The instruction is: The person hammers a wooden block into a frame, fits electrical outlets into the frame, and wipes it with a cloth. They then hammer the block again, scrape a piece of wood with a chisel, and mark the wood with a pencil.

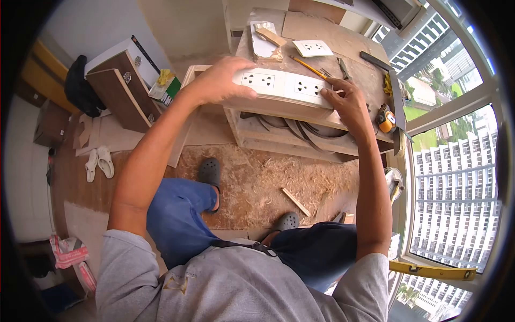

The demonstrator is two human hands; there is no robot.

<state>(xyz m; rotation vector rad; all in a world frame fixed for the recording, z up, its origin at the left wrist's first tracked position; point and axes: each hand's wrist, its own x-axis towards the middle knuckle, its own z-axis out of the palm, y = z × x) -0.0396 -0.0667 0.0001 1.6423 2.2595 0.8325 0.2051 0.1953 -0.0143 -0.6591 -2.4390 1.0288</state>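
Sawdust floor [257, 182]; both hands press unlabelled socket strip [284, 85] on workbench [300, 137]

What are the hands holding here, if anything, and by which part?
Both hold a long white socket strip against a wooden box. The left hand covers its left end; the right hand presses its right end.

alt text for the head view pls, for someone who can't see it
Seen from above, a person's left hand and right hand press a long white socket plate onto a wooden workbench. A pencil lies behind it; sawdust covers the floor by their feet.
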